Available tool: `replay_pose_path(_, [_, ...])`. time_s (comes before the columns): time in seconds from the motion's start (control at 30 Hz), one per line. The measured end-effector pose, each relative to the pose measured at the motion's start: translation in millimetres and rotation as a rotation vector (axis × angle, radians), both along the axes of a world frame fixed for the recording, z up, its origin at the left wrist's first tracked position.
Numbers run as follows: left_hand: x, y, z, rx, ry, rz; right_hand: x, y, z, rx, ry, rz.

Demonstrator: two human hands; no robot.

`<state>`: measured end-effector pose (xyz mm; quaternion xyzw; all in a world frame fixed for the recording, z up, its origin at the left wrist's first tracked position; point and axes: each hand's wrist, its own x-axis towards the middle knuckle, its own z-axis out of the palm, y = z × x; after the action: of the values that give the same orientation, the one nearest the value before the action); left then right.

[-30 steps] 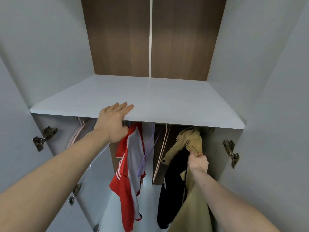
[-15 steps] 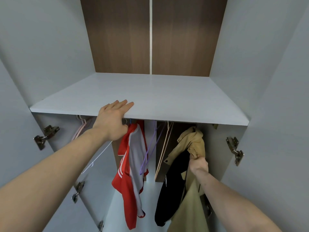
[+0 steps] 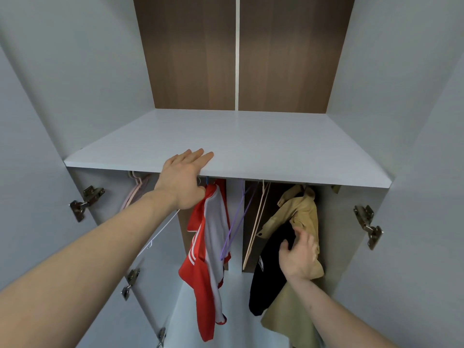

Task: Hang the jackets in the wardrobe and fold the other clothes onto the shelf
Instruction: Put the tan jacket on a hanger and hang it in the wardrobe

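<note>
Inside the wardrobe, a white shelf (image 3: 251,141) spans the width with nothing on it. My left hand (image 3: 182,179) rests on its front edge, fingers straight on top and thumb under the edge. Below the shelf hang a red and white jacket (image 3: 208,249), a black jacket (image 3: 268,275) and a tan jacket (image 3: 298,212). My right hand (image 3: 298,257) hovers open in front of the tan and black jackets, fingers spread, holding nothing. The hanging rail is hidden behind the shelf edge.
Bare hangers hang below the shelf: pink ones (image 3: 135,192) at the left, a purple one (image 3: 236,222) and a cream one (image 3: 258,217) in the middle. Metal door hinges (image 3: 86,202) (image 3: 367,224) stick out on both side walls. The back panel is brown wood.
My right hand has let go of the tan jacket and opened, drawing back a little. My left hand stays on the shelf edge. The camera has moved slightly.
</note>
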<state>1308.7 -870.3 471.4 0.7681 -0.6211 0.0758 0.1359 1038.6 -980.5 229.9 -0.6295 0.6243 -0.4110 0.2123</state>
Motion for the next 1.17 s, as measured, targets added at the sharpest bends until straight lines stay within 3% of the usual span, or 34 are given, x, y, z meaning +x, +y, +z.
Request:
replay_pose_path(0.1, [0, 0, -1, -0.005, 0.004, -0.003, 28, 4, 6, -0.050, -0.086, 0.174])
replay_pose_path(0.23, [2, -1, -4, -0.012, -0.001, -0.004, 68, 3, 11, 0.048, -0.160, 0.280])
replay_pose_path(0.37, [4, -3, -5, -0.016, -0.007, -0.005, 93, -4, 12, 0.276, -0.203, 0.228])
replay_pose_path(0.57, [5, -5, -8, -0.026, -0.004, 0.000, 98, -8, -6, 0.488, -0.059, 0.179])
replay_pose_path(1.17, [4, -3, -1, 0.042, -0.016, -0.004, 63, 37, 38, 0.345, -0.461, 0.119])
